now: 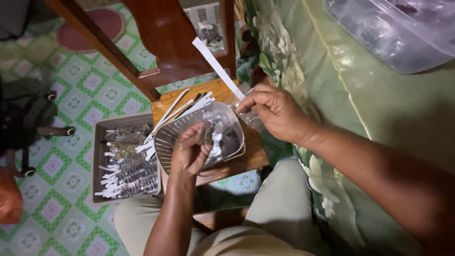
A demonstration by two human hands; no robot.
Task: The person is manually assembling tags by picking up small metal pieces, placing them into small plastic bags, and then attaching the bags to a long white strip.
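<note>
Item: small clear plastic packet [250,117], crinkled and glossy, pinched in the right hand [275,111] just above the rim of the basket.
Strip: long white paper strip [218,68], rising from the same right-hand pinch and slanting up toward the chair back; thin, limp, likely to crease or tear if pulled hard.
Handling: packet judged very light, soft and slippery (film gives under the fingers); best taken at an edge or corner, between thumb and forefinger.
Second piece: small dark, shiny piece [207,132], held at the fingertips of the left hand [189,154] over the basket; its kind cannot be told.
Left hand pose: forearm coming up from the lap, wrist bent, fingers curled together in a pinch.
Right hand pose: forearm reaching in from the right, knuckles up, thumb and forefinger closed on packet and strip.
Basket: pale perforated basket [166,142] on a wooden stool [251,154].
Tray: grey tray [98,156] of packets with white strips, left of the basket.
</note>
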